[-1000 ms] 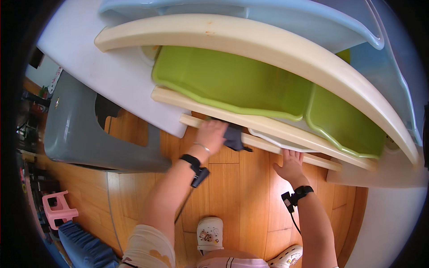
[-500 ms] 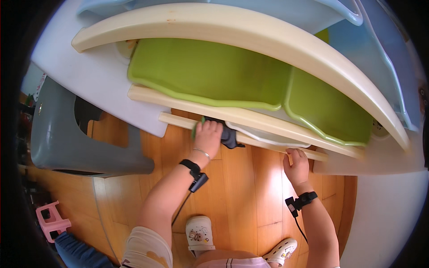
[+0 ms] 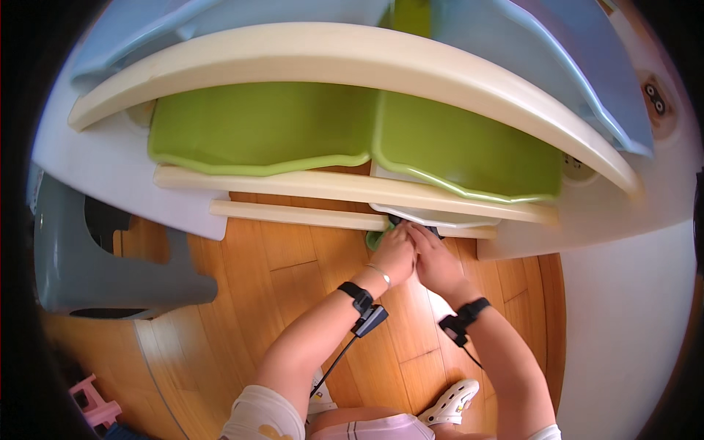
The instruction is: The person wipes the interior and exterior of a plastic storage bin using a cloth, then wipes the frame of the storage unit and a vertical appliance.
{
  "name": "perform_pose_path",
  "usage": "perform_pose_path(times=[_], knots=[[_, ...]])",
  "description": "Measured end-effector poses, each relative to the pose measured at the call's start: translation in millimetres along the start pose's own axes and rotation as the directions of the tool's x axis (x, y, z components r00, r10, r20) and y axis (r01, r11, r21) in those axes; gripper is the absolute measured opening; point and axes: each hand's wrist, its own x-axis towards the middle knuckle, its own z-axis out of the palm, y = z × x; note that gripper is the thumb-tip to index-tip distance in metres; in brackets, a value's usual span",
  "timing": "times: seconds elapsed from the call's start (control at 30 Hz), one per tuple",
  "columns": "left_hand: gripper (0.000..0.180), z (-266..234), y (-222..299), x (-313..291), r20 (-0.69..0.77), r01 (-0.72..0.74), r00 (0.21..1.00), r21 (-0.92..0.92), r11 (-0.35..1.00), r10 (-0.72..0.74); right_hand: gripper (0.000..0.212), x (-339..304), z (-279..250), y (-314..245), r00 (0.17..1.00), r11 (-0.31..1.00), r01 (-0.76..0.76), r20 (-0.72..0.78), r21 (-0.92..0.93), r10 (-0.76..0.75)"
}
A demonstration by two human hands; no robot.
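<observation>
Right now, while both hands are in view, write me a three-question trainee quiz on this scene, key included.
1. Multiple choice: what colour are the two bins side by side under the big curved cream rail?
a) pink
b) green
c) black

2. True or false: the left hand and the right hand are close together, near the lowest cream bar.

3. Fill in: the pink stool shows at the picture's lower ____ side.

Key: 1. b; 2. true; 3. left.
</observation>
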Motion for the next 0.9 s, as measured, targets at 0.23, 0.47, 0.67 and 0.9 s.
perform_pose_path(times=[0.23, 0.47, 0.67, 0.9], knots=[[0.046, -62.7, -18.0, 11.4, -0.105, -0.064, 0.989, 0.327, 0.943, 0.103, 0.072, 23.7, 52.4, 10.4, 0.983, 0.954, -0.164, 0.043, -0.251, 0.181], [0.031, -59.8, -29.0, 46.8, 0.157, -0.023, 0.988, 0.191, 0.981, -0.007, 0.067, 4.4, 30.9, 42.8, 0.971, 0.952, -0.109, 0.175, -0.285, 0.163], [0.02, -83.3, -42.7, 52.3, -0.045, 0.087, 0.996, 0.356, 0.93, -0.076, 0.076, -21.4, 16.3, 76.3, 0.963, 0.897, -0.254, -0.012, -0.363, 0.268], [0.023, -136.8, -64.3, 12.4, -0.073, 0.144, 0.99, 0.43, 0.891, -0.124, 0.067, -55.4, -17.1, 138.9, 0.878, 0.816, -0.479, -0.158, -0.322, 0.453]])
